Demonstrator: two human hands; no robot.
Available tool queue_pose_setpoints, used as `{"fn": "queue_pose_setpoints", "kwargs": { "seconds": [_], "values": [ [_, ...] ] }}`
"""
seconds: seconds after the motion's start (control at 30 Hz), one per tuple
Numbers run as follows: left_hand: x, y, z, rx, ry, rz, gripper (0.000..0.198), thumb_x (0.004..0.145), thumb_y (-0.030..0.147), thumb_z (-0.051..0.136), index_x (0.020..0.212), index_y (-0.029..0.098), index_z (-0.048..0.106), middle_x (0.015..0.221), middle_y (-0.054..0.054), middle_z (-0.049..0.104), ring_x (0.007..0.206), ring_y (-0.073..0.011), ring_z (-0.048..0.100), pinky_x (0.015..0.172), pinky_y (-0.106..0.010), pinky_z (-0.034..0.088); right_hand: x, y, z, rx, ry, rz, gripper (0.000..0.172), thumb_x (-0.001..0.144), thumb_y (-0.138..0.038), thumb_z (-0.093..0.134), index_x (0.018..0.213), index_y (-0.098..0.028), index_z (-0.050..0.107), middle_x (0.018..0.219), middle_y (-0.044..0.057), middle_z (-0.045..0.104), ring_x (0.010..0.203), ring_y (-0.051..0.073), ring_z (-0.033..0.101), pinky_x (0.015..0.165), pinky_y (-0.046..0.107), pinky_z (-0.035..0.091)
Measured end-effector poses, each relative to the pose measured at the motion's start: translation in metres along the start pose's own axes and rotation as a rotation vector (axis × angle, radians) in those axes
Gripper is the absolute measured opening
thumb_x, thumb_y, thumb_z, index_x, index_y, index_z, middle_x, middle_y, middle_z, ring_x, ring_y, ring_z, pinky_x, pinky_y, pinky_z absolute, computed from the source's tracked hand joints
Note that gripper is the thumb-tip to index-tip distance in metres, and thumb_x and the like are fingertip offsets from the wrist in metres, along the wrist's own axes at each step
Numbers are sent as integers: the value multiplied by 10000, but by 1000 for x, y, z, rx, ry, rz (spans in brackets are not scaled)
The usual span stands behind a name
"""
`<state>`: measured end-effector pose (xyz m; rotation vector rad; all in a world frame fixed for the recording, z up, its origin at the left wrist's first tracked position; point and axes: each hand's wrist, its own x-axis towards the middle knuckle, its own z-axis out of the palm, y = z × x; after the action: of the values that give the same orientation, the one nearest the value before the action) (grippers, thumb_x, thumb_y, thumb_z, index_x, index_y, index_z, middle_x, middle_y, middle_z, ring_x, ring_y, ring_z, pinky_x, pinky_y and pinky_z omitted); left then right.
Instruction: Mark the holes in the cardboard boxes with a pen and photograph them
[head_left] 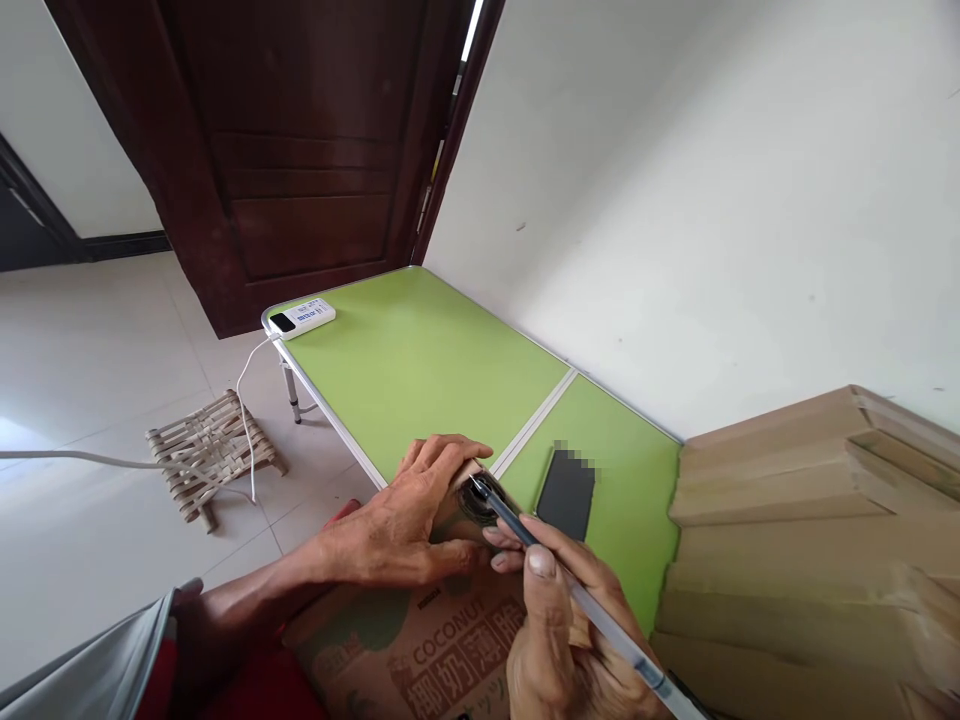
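Observation:
My right hand (570,610) grips a pen (611,632) between thumb and fingers. The pen's tip rests at a dark, round, ring-like shape (478,500) on a piece of brown cardboard (466,470). Whether that shape is drawn or a separate ring, I cannot tell. My left hand (405,520) holds the cardboard from the left, fingers over the far edge and thumb on the near side. Below both hands lies a printed cardboard sheet or box (442,650) reading "COCONUT". A dark phone (566,497) lies just beyond my right hand.
A green folding table (420,360) stands against the white wall. On its far left corner sits a white power bank (306,316) with a cable (241,385) hanging down. A woven stool (214,450) stands on the floor. Folded cardboard (787,540) fills the right side.

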<state>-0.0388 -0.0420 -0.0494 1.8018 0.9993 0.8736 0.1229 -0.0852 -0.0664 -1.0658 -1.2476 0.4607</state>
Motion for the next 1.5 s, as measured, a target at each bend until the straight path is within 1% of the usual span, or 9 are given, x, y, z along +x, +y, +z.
{"fn": "queue_pose_setpoints", "kwargs": {
  "seconds": [0.2,0.67,0.83,1.03,1.13,1.23,1.33,1.4,1.5],
  "values": [
    [0,1,-1,11,-3,-2,785,803,119,728,1505,267,412,1464,-87,497,1331,-294,446,1173,-489,407,-1,-5,-1,-80,-4,65,187,989,-345,698,1063,-203,793,965,79,789,745,180,731,684,298,587],
    [3,3,-3,7,1,-12,777,819,177,797,1500,244,429,1471,-104,490,1364,-304,433,1195,-491,382,5,-9,-17,-65,-82,66,158,984,-338,700,986,-206,787,795,32,760,584,131,649,561,242,538],
    [3,1,-2,-11,-3,-11,755,830,197,771,1499,264,427,1483,-103,492,1387,-316,426,1199,-512,382,12,-5,-23,-86,51,87,205,953,-352,746,926,-151,783,728,52,744,528,150,654,500,255,530],
    [3,3,-3,-28,-7,-32,744,833,184,758,1498,266,435,1476,-100,495,1374,-315,437,1187,-506,396,17,-7,-11,-76,173,102,243,945,-364,763,901,-126,772,691,48,729,509,148,656,485,252,515],
    [3,1,-4,-34,-3,-25,741,841,204,763,1500,269,432,1480,-102,492,1376,-316,435,1192,-509,392,35,-9,-7,61,187,103,239,943,-375,757,963,-137,756,749,45,733,585,171,687,524,284,551],
    [-1,-5,-7,-41,-1,-36,731,851,229,759,1501,273,426,1486,-107,483,1372,-324,436,1185,-522,395,78,8,-18,148,250,87,242,951,-415,737,987,-178,703,828,28,716,716,191,714,600,319,589],
    [-7,-12,-10,-56,22,-42,717,858,225,728,1500,275,414,1479,-106,475,1369,-322,446,1172,-512,401,128,50,-33,-63,96,154,388,935,-568,685,988,-187,636,1002,88,740,746,189,713,528,277,522],
    [-10,-16,-13,-71,41,-49,710,857,228,703,1499,266,403,1472,-106,472,1364,-323,452,1168,-510,400,149,85,-35,-367,-215,331,536,940,-727,537,942,-194,597,842,57,717,624,171,674,520,283,501],
    [-12,-19,-15,-92,57,-71,696,843,225,679,1483,258,408,1472,-104,478,1354,-327,466,1164,-506,404,150,133,-17,-519,-536,417,492,880,-648,708,722,-194,605,589,-12,606,499,146,584,517,280,460]
  ]
}}
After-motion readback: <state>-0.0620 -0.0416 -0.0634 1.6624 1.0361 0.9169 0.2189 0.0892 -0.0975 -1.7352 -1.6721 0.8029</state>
